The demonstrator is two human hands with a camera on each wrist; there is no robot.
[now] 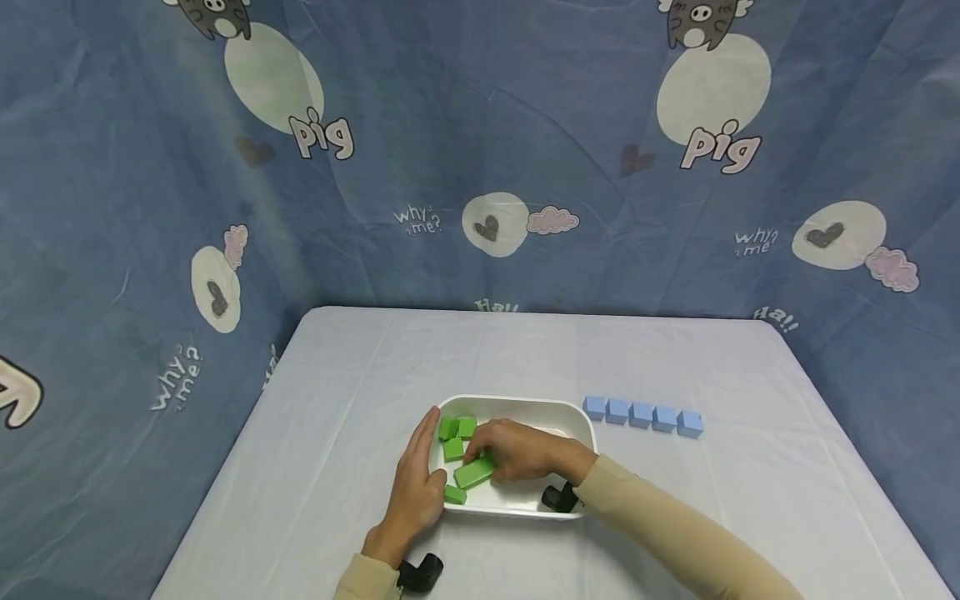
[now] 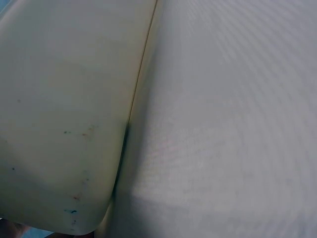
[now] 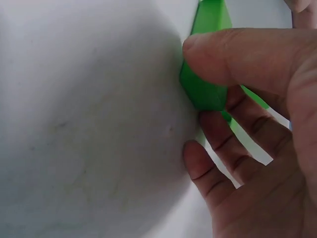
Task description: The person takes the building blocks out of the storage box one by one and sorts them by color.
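Nearest, wearing a black device (image 1: pixel 422 573) at the left wrist, just off the near side of a white tray (image 1: pixel 510 514) on the bench (image 1: pixel 498 560). Resting the left hand (image 1: pixel 412 496) at the left end of that tray, touching its rim with fingers straight and close together and thumb set apart. Wearing a second black device (image 1: pixel 558 499) on the right wrist, over the tray's near right corner. Seeing smaller green blocks (image 1: pixel 454 495) at the tray's left end, one near and three farther in. Clamping thumb and fingers of the right hand (image 1: pixel 519 450) on a long green block (image 1: pixel 472 473) among them, pinching it inside the tray, left of the middle. Farther, seeing five blue blocks (image 1: pixel 641 415) in a row just beside the tray's far right corner. Farthest, facing a blue cloth (image 1: pixel 420 167) printed with "pig" and "why me?".
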